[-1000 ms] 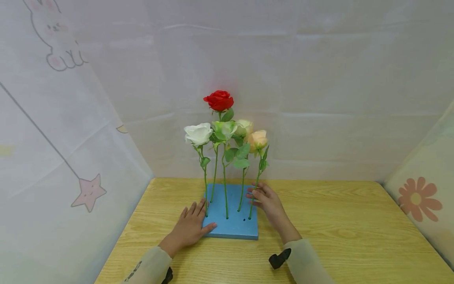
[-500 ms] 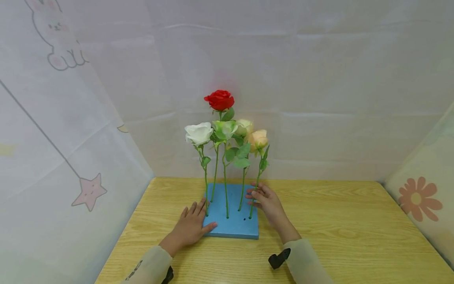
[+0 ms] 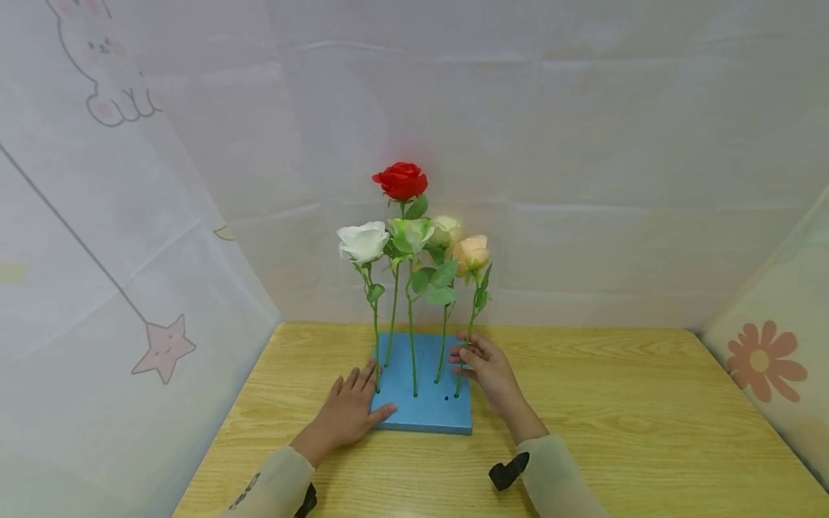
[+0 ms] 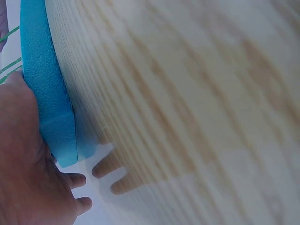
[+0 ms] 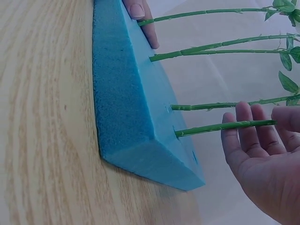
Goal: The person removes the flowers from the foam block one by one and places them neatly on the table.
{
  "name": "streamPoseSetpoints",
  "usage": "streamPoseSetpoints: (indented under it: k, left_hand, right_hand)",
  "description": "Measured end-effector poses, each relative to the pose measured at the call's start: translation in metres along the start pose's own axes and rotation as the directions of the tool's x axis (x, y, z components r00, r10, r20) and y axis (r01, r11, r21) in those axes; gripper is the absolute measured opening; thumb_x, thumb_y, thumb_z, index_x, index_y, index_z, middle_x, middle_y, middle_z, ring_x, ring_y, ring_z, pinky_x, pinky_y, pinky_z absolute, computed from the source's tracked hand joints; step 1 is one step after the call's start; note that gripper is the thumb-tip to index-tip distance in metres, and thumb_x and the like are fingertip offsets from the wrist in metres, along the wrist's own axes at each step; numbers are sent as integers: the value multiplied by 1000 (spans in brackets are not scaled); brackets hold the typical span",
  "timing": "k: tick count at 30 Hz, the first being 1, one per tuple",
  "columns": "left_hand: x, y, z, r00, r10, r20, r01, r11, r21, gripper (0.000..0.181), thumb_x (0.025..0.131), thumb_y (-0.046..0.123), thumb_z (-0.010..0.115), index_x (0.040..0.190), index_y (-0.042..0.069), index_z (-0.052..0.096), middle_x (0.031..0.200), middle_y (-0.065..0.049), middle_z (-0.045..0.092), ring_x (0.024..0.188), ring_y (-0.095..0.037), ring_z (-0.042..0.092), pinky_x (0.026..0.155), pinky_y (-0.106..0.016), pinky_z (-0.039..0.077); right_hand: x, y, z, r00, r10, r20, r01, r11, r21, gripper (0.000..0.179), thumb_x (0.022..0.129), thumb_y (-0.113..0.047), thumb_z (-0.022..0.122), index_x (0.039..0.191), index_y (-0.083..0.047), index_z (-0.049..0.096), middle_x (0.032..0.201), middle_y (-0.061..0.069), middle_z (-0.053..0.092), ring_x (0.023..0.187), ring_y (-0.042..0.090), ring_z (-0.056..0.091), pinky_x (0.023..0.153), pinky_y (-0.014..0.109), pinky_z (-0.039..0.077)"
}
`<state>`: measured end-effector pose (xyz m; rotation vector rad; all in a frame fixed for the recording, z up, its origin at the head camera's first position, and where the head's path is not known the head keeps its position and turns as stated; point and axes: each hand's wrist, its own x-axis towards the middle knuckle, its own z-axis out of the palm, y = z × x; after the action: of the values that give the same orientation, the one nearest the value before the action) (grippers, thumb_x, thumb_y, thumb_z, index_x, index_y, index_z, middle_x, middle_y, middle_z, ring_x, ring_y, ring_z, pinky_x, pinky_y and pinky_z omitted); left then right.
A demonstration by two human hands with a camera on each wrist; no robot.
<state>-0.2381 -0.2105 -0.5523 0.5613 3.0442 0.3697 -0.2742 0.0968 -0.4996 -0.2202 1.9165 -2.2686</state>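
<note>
Five roses stand planted in the blue foam block (image 3: pixel 424 403) at the back-middle of the wooden table (image 3: pixel 615 432): a red rose (image 3: pixel 400 180) tallest, a white rose (image 3: pixel 363 242) on the left, a peach rose (image 3: pixel 473 252) on the right. We judge the arranging well along, though a couple of holes near the front look unfilled. Our left hand (image 3: pixel 346 414) lies flat, steadying the block's edge. Our right hand (image 3: pixel 487 365) hovers beside the peach rose's stem (image 5: pixel 225 126), fingers loosely extended and gripping nothing.
</note>
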Motion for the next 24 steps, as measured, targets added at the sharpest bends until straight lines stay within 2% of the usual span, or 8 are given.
streamPoseSetpoints:
  k: [8, 16, 24]
  left_hand:
    - [-1, 3, -6, 1000, 2, 6, -2, 1000, -20, 94, 98, 72, 37, 160, 2, 27, 169, -13, 15, 150, -46, 23, 116, -68, 19]
    - [1, -1, 2, 1000, -12, 12, 12, 1000, 4, 96, 97, 77, 31, 162, 7, 24, 171, -5, 7, 152, -42, 20, 118, -65, 18]
    - [0, -1, 1, 1000, -16, 7, 16, 1000, -10, 97, 96, 77, 32, 161, 6, 24, 171, -5, 8, 152, -42, 21, 118, -66, 18]
  right_hand:
    - [0, 0, 2, 1000, 1, -29, -1, 1000, 5, 34, 105, -9, 56, 139, -7, 57, 119, 22, 64, 108, 34, 67, 97, 50, 53]
    - [-3, -2, 3, 999, -13, -53, 13, 1000, -10, 32, 105, -7, 55, 137, -7, 60, 117, 23, 65, 105, 34, 68, 93, 47, 56]
    - [-5, -8, 4, 997, -48, -62, 47, 999, -13, 32, 104, -7, 56, 136, -10, 61, 119, 26, 64, 104, 32, 69, 95, 49, 55]
